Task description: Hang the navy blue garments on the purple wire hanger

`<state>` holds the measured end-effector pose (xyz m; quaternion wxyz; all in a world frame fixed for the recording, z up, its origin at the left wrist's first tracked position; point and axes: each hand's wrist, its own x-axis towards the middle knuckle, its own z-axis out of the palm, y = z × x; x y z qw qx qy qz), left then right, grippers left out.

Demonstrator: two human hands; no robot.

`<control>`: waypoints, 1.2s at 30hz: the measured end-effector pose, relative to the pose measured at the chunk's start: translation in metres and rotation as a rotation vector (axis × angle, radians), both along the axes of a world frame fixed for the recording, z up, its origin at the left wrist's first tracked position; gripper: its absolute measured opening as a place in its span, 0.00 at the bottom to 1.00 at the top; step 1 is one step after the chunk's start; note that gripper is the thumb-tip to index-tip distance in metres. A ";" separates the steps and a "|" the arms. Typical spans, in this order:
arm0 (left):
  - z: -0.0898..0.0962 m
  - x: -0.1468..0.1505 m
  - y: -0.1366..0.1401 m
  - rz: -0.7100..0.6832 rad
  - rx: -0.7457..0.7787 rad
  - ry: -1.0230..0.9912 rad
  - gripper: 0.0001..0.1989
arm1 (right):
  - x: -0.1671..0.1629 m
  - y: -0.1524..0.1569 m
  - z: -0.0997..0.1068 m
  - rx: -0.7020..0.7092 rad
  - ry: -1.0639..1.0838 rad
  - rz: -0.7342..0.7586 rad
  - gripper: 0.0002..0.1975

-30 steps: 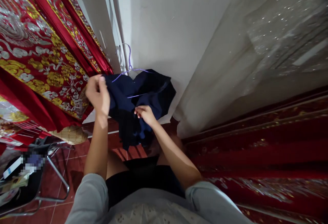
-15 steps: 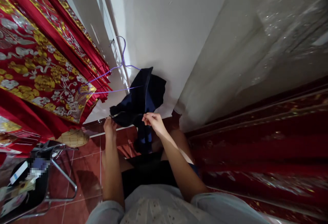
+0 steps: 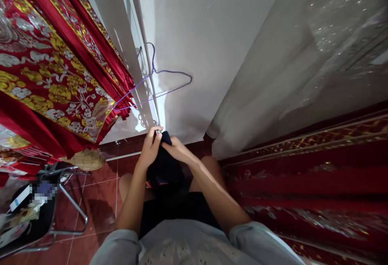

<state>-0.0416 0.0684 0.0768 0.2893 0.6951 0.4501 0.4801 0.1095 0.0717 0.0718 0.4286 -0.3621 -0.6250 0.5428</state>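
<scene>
Both of my hands are close together in front of my knees, gripping a dark navy garment (image 3: 165,166). My left hand (image 3: 151,143) pinches its upper edge on the left, near a small shiny bit that I cannot make out. On the right side of the same edge, my right hand (image 3: 176,148) is closed with the thumb over the cloth. The garment hangs down between my legs, its lower part dark and hard to read. Above my hands a purple wire hanger (image 3: 174,72) hangs bare on the wall, apart from the cloth.
Red embroidered cloth (image 3: 60,91) with gold and silver flowers hangs on the left. Below it stands a folding chair (image 3: 71,204) with small items on its seat. A plastic-covered pale drape (image 3: 273,75) and dark red fabric (image 3: 303,176) line the right.
The garment has come off the purple hanger and down towards my lap. My hands have moved closer together, the left one going right and up.
</scene>
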 end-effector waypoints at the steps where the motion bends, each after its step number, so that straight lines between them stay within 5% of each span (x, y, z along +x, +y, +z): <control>1: -0.004 -0.007 -0.002 -0.044 -0.069 0.009 0.19 | 0.006 0.007 0.009 0.042 -0.046 0.010 0.13; 5: -0.026 -0.042 -0.021 -0.195 -0.323 0.149 0.20 | 0.033 0.052 0.043 0.314 -0.154 -0.067 0.11; 8: -0.031 -0.069 -0.034 -0.191 -0.310 0.247 0.17 | 0.041 0.094 0.052 0.455 -0.119 -0.196 0.12; 10: -0.026 -0.086 -0.036 -0.127 -0.247 0.322 0.15 | 0.039 0.118 0.045 0.451 -0.123 -0.300 0.18; 14: -0.010 -0.115 -0.031 0.014 -0.270 0.595 0.14 | 0.032 0.142 0.016 0.286 -0.306 -0.360 0.08; 19: 0.015 -0.135 -0.023 0.078 -0.382 0.849 0.18 | 0.049 0.126 0.004 0.236 -0.371 -0.448 0.20; 29: 0.100 -0.098 0.038 0.274 0.160 0.454 0.13 | 0.094 0.087 0.042 0.262 -0.354 -0.598 0.21; 32: 0.110 -0.094 0.055 0.342 0.196 0.519 0.13 | 0.094 0.080 0.043 0.236 -0.340 -0.599 0.20; 36: 0.113 -0.110 0.066 0.252 0.214 0.546 0.12 | 0.090 0.078 0.040 0.232 -0.343 -0.553 0.20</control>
